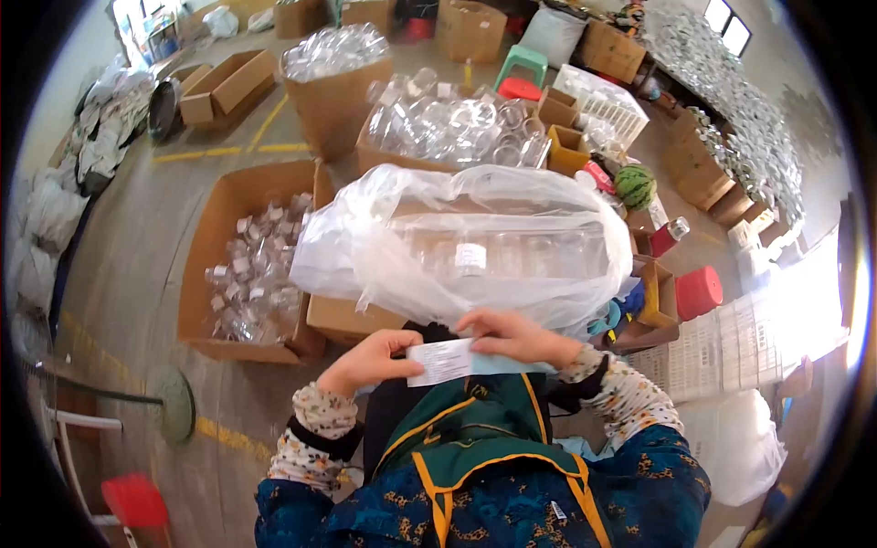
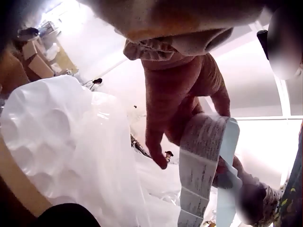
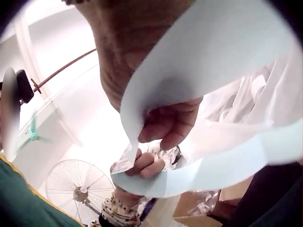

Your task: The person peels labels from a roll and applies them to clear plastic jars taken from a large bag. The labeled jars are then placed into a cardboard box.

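Observation:
A strip of printed white labels on pale blue backing stretches between both hands, in front of the green apron. The left hand pinches its left end between thumb and fingers. Farther along, the right hand holds the strip near its middle. In the right wrist view the backing loops across the right hand and hangs in a long curve. Just beyond the hands lies a large translucent plastic bag with rows of clear jars inside. One of those jars bears a white label.
Left of the bag, an open cardboard box holds many small clear bottles with white labels. Behind it stand boxes of clear jars. A watermelon, a red stool and a white crate are at the right.

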A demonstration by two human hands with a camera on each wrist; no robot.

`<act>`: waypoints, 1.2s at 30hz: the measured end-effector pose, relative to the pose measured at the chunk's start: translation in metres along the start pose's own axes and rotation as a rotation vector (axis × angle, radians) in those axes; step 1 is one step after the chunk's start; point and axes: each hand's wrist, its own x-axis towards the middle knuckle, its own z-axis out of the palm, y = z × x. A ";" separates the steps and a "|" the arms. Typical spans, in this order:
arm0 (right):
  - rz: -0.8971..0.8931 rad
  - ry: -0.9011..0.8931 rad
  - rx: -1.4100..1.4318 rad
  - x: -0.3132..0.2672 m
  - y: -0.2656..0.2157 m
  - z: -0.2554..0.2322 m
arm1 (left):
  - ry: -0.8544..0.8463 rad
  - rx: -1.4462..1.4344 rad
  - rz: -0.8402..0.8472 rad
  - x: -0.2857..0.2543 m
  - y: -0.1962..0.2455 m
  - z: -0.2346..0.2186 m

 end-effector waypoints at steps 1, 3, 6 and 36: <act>0.019 -0.032 -0.017 -0.004 -0.001 -0.004 | -0.049 -0.124 0.012 -0.003 0.002 0.000; 0.043 -0.068 -0.025 -0.006 -0.011 -0.003 | -0.033 -0.063 0.001 -0.003 0.001 0.000; -0.208 -0.003 -0.385 0.000 -0.038 0.006 | -0.039 -0.104 -0.052 0.000 0.001 0.010; 0.049 0.044 -1.105 0.066 0.077 -0.165 | 0.085 -0.434 -0.231 -0.004 -0.079 -0.016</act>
